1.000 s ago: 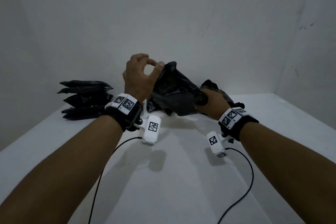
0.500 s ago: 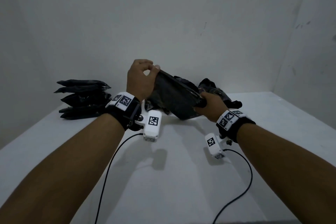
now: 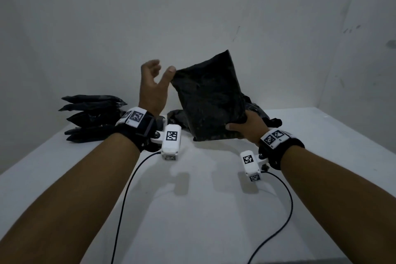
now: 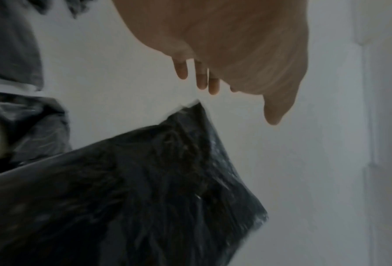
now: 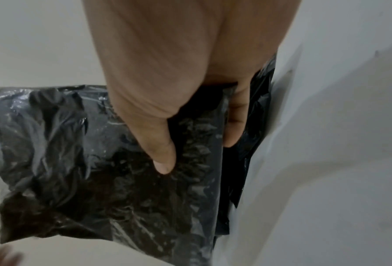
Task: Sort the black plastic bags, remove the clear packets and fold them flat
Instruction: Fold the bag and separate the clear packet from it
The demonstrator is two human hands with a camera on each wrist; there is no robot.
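The flat clear-wrapped packet of black plastic bags (image 3: pixel 211 96), earlier tilted, now stands upright, pinched by the right hand (image 3: pixel 249 126); the left hand (image 3: pixel 153 90) has let go, fingers apart.

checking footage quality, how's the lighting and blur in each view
Head view: dim, soft shadows on the table, packet sharp. Left wrist view: left hand and packet motion-blurred. Right wrist view: glare streaks on the clear film, right hand slightly soft.
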